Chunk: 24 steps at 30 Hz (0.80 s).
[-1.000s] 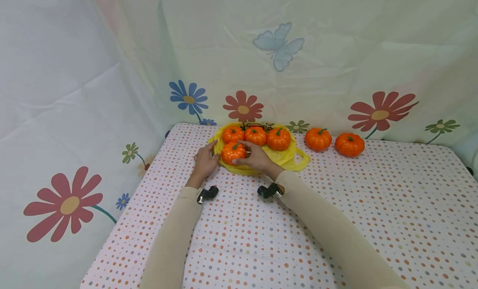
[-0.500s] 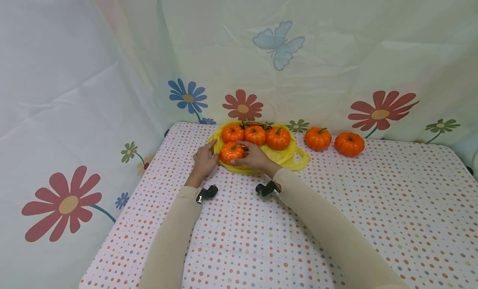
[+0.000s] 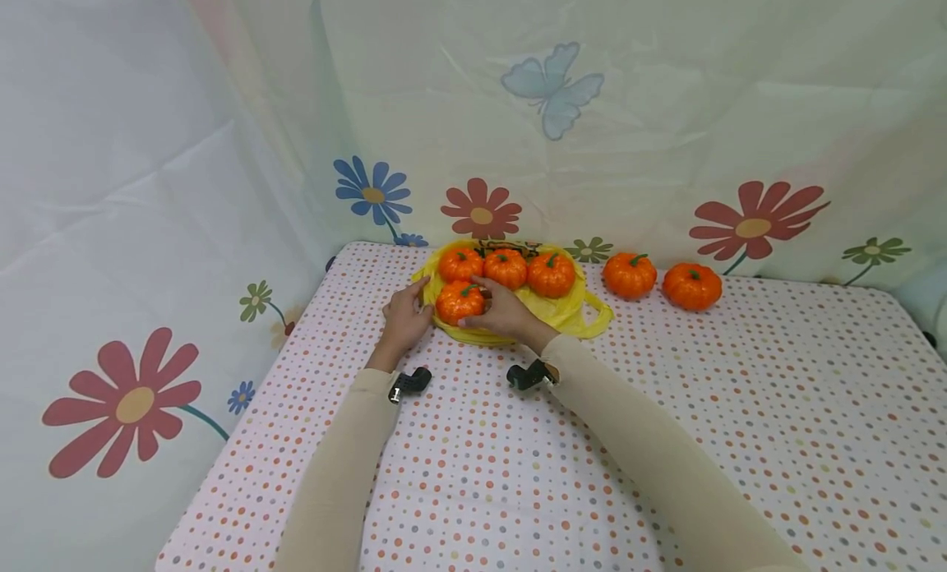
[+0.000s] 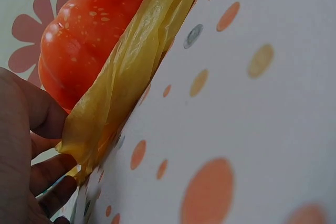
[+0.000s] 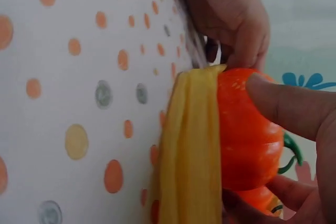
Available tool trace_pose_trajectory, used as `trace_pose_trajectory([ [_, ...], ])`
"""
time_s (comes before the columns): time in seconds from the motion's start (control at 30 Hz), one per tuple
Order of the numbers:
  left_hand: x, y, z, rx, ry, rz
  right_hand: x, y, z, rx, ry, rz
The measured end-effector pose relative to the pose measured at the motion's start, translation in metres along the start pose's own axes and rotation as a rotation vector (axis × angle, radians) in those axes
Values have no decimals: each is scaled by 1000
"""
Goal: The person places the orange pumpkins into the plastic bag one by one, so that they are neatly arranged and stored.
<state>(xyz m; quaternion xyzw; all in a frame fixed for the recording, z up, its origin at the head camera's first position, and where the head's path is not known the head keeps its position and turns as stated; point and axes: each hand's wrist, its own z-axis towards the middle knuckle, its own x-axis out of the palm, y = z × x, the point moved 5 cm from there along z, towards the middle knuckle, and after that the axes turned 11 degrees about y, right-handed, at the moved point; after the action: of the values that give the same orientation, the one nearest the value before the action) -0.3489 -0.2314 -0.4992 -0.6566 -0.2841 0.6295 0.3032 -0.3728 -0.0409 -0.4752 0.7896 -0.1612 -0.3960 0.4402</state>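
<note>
The white counter [image 3: 473,473], dotted in several colours, bears a yellow bag [image 3: 560,313]; right of it sit a pumpkin [image 3: 630,277] and a second pumpkin [image 3: 692,288].

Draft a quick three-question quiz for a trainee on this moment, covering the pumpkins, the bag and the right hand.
1. How many orange, ridged pumpkins stand outside the yellow plastic bag?

2. Multiple choice: which does the right hand hold?
A) the rightmost pumpkin
B) the front pumpkin
C) no pumpkin

3. True or false: the bag's visible loop handle sticks out on its left side.

Key:
1. Two.
2. B.
3. False; the loop handle sticks out on the right, toward the pumpkins outside.
</note>
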Motion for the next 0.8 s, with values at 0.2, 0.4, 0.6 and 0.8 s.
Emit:
trace_pose_trajectory([
  [0.2, 1, 2, 1, 5, 1, 0, -15, 4, -25, -31, -26, -41],
  [0.4, 3, 1, 1, 4, -2, 3, -44, -4, -61, -93, -108, -41],
  [0.6, 5, 0, 1, 13, 1, 0, -77, -25, -97, -138, -250, 53],
  [0.8, 3, 3, -1, -4, 5, -3, -107, -32, -123, -233, -482, 161],
])
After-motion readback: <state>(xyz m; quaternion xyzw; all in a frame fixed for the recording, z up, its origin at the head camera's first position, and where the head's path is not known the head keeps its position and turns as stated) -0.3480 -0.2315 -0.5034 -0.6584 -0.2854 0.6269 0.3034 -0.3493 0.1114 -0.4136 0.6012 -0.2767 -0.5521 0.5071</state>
